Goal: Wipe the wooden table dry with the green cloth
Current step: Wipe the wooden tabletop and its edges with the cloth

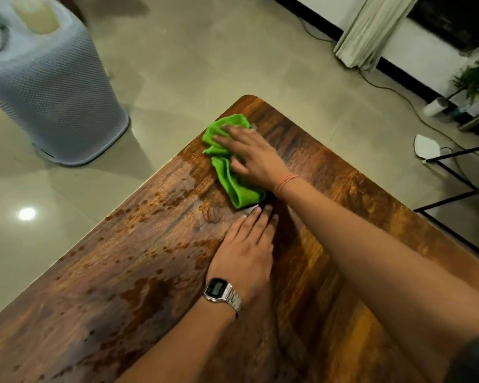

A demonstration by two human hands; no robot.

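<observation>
The green cloth point(227, 164) lies crumpled near the far corner of the wooden table point(343, 189). My right hand point(252, 153) presses flat on top of it, fingers spread toward the corner. My left hand point(246, 250), with a silver watch on the wrist, rests flat on the tabletop just nearer than the cloth, fingertips close to the cloth's near end. Water drops and puddles point(138, 294) cover the left half of the table along its left edge.
A grey mesh laundry basket point(56, 100) stands on the tiled floor beyond the table's left side. At the right are a black metal frame point(459, 194), cables, a white object on the floor point(426, 146), a potted plant point(476, 78) and a curtain point(371, 31).
</observation>
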